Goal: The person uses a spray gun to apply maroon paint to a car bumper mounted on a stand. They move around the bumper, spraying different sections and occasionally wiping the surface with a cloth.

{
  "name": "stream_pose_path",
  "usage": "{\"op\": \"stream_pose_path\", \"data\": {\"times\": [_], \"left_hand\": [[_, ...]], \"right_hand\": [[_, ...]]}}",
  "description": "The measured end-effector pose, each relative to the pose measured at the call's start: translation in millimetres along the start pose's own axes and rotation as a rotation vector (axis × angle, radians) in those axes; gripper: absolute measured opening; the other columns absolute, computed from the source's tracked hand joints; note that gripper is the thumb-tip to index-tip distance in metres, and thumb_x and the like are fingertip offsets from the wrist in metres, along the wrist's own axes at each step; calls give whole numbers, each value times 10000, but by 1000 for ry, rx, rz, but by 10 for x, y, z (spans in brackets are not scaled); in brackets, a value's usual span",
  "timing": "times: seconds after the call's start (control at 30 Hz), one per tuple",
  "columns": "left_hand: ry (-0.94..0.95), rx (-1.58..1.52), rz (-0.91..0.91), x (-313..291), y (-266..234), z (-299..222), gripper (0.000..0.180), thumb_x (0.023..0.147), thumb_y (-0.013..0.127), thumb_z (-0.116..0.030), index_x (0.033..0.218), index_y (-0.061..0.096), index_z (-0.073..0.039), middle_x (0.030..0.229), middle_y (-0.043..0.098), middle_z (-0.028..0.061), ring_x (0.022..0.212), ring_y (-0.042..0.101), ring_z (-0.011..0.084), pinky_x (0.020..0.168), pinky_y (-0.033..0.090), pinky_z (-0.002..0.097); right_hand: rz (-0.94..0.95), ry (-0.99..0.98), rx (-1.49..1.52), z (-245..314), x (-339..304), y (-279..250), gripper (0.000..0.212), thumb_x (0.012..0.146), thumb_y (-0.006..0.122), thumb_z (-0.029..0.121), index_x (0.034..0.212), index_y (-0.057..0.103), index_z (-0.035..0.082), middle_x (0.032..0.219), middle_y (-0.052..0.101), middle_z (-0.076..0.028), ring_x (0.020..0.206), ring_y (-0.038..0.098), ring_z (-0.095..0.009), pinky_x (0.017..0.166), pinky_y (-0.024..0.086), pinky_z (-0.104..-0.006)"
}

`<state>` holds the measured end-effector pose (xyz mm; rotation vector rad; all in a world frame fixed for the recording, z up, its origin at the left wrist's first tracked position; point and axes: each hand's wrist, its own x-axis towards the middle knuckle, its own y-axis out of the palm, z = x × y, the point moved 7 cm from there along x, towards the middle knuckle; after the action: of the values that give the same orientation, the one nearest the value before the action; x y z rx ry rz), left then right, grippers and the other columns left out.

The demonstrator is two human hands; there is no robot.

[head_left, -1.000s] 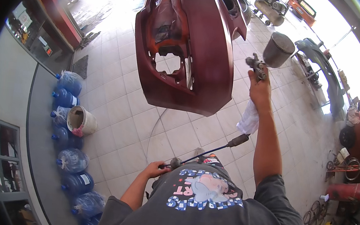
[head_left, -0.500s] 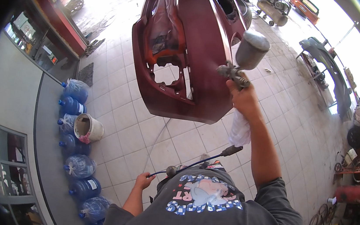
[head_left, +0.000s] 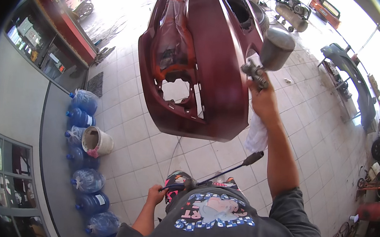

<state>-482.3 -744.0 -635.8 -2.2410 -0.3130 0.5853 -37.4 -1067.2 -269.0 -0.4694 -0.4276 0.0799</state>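
My right hand is closed around a metal spray gun with a grey paint cup on top. It hangs beside the right edge of a dark red car bumper, apart from it. Below that hand dangles a white cloth. Low in front of my body, my left hand grips a thin blue air hose, which slants up right to a dark sleeve under the cloth. Some of my right fingers are hidden behind the gun.
Several blue water jugs line the left wall, with a white bucket beside them. At the far right stand an air compressor and a grey bumper on a stand. Light tiles cover the floor.
My right hand and the spray gun have shifted slightly right relative to the bumper. The hose now slants more steeply from my left hand. The whole view has shifted a little.
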Motion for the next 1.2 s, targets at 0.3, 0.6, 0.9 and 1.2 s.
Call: {"op": "stream_pose_path", "data": {"times": [0.3, 0.6, 0.9, 1.2], "left_hand": [[-77, -48, 105, 420, -516, 406, 347, 870, 768, -375, 862, 741, -29, 714, 655, 181, 641, 619, 288, 635, 488, 406], [90, -550, 53, 646, -1422, -583, 187, 965, 700, -155, 996, 720, 28, 905, 743, 118, 825, 680, 171, 764, 532, 302], [460, -861, -292, 305, -2808, -1131, 358, 1039, 594, -333, 956, 649, 11, 1102, 715, 211, 967, 732, 296, 885, 574, 392], [516, -807, -489, 246, -3227, -1268, 516, 1024, 547, -505, 897, 611, -9, 1013, 725, 216, 843, 744, 298, 737, 613, 391]], "right_hand": [[249, 388, 276, 595, -103, 459, 264, 987, 700, 297, 1048, 610, 56, 679, 555, 7, 475, 482, -62, 419, 406, -260], [6, 298, -138, 239, 823, 17, 424, 959, 726, 315, 1283, 600, 71, 690, 568, -16, 509, 528, -120, 460, 454, -326], [-56, 48, -176, 455, 1013, 374, 422, 977, 693, 245, 1338, 547, 84, 1137, 701, -156, 1045, 664, -291, 925, 504, -400], [275, 306, 171, 1060, 607, 949, 355, 981, 696, 336, 1179, 599, 58, 702, 573, -17, 485, 527, -106, 416, 453, -295]]}}
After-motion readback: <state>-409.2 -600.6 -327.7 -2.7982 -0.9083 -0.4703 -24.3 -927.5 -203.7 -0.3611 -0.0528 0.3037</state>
